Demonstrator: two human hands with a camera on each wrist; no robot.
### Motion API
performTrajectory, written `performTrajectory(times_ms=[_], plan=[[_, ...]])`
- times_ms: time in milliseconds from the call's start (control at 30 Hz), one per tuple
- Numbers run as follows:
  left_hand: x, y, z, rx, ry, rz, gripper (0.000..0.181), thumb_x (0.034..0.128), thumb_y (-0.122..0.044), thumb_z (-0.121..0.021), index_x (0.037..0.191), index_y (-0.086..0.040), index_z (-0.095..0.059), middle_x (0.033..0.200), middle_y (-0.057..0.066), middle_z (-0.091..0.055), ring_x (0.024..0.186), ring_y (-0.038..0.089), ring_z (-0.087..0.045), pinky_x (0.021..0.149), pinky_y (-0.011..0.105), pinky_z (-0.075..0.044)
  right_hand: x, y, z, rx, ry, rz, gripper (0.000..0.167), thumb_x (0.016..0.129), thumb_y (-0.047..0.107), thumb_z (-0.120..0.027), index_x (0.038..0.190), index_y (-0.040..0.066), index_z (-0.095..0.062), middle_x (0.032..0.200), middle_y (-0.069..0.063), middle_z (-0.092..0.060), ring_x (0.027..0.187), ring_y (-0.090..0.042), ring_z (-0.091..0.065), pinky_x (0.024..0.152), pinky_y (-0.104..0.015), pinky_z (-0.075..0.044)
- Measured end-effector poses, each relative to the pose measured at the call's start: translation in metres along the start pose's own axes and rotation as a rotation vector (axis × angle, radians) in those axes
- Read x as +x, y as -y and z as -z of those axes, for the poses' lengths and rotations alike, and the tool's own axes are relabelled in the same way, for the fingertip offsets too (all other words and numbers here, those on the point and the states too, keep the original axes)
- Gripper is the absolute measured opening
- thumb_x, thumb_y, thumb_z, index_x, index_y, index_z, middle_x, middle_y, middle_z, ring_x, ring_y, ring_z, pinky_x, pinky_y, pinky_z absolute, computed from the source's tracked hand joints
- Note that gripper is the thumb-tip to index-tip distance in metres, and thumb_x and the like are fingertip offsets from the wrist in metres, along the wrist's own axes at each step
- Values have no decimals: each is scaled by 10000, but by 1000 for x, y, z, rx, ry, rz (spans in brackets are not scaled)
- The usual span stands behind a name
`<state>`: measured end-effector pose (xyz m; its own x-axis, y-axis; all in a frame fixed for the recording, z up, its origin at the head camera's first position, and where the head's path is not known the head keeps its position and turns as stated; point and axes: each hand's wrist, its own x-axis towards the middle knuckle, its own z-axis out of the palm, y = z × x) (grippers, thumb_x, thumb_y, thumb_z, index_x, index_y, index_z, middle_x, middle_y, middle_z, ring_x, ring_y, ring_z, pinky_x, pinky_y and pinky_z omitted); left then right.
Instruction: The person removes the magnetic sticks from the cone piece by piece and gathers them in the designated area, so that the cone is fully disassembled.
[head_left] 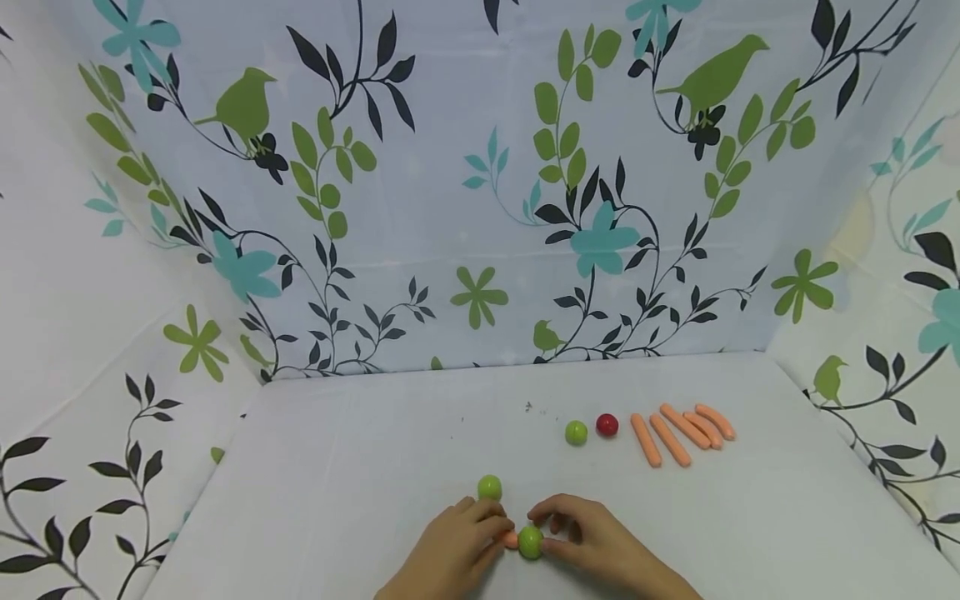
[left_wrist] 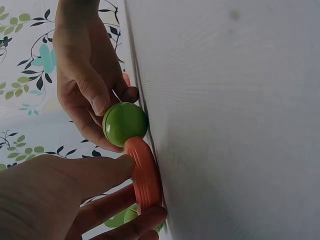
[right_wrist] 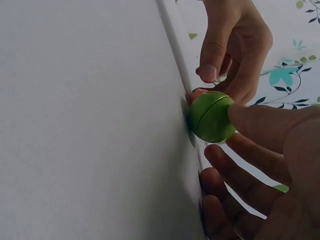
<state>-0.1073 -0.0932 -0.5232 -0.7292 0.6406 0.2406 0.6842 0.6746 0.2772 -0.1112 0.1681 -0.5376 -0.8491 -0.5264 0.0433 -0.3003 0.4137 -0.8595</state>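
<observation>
An orange sausage-shaped stick (left_wrist: 145, 175) lies on the white table between the thumb and fingers of my left hand (head_left: 461, 542); in the head view those fingers cover most of it. One end of the stick meets a glossy green ball (head_left: 530, 542), which has a seam line around it. My right hand (head_left: 588, 537) pinches this ball between thumb and index finger, the other fingers loosely bent beside it. A second green ball (head_left: 490, 487) sits just beyond my left fingertips, near the stick's other end; in the left wrist view the fingers partly hide it.
Farther back on the white table (head_left: 360, 467) are a third green ball (head_left: 576, 432) and a red ball (head_left: 607, 425). To their right lie several orange sticks (head_left: 670, 440), some side by side. Cloth printed with leaves and birds (head_left: 450, 208) hangs behind the table and at both sides.
</observation>
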Motion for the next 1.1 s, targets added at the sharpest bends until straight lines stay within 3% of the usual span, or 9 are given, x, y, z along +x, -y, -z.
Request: performTrajectory(times_ms=[167,333,533,733,833,1100], plan=[[0,2,0,-25,15,-2,192,1022,-379,-648,1051,-234,-770,1141,-133,-694,964,49,-609,798,226,-530,-1,2,-9,-73,5,48,302,963,401,-740,1219,248,-693,1140,131,-690,988,-27,-568,850,-234,-495],[-1,4,-4,-49,-35,-47,264,1025,-431,-599,1000,-230,-769,1109,-149,-686,950,30,-596,797,190,-521,-1,0,-17,-178,-23,74,290,926,464,-766,1169,327,-686,1134,201,-674,1040,0,-551,906,-271,-487],[-2,8,-12,-42,-96,-104,234,1017,-423,-618,972,-240,-758,1084,-160,-668,941,17,-569,807,149,-512,-1,1,-15,-105,18,-4,267,902,409,-783,1149,352,-699,1106,196,-653,1028,-13,-526,908,-248,-465],[0,9,-12,-26,-111,-120,180,1002,-398,-656,968,-245,-746,1087,-162,-667,945,19,-568,825,143,-510,-1,3,-6,-47,77,-88,253,905,390,-778,1145,359,-704,1115,165,-639,1036,-37,-516,924,-240,-471],[0,9,-11,-21,-110,-117,169,994,-389,-668,963,-242,-745,1084,-161,-670,944,22,-567,823,145,-510,0,3,-4,-51,76,-67,261,906,385,-781,1151,334,-704,1112,162,-646,1034,-33,-530,937,-239,-483],[-3,8,-8,-29,-63,-106,133,1012,-376,-659,981,-263,-722,1104,-163,-656,938,36,-539,823,172,-510,-2,0,-1,-2,66,-19,267,929,310,-774,1174,242,-693,1036,123,-638,937,-50,-553,796,-211,-472]])
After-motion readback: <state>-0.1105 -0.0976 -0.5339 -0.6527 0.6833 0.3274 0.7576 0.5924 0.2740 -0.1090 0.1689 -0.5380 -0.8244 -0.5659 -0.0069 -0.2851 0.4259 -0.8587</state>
